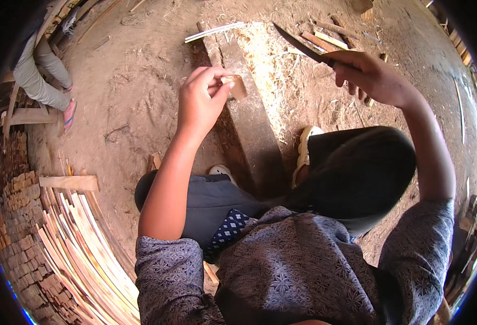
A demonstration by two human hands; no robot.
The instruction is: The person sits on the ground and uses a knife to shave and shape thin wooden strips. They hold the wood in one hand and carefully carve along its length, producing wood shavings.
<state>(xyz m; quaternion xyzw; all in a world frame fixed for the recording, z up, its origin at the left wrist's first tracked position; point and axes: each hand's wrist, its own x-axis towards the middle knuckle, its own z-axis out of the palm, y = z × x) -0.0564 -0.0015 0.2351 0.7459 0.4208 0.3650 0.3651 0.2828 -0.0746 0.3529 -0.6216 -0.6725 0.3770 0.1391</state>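
Step, as we judge it: knife work on a small piece, with blade and stock apart. The next move calls for a firm pinch and fingertips clear of the edge.

Small wood piece [239,89]: 12 o'clock, over the timber beam [255,130]; contact with the beam we cannot tell. Flat, roughly four-sided, brown; finer surface too small to read.

Left hand [201,98]: 11 o'clock; we pinch the piece between thumb and fingers.

Right hand [372,77]: 2 o'clock; we grasp the dark-bladed knife [303,49] by its handle, tip toward 10 o'clock.

Pale wood shavings [261,67]: 1 o'clock, beside the beam.
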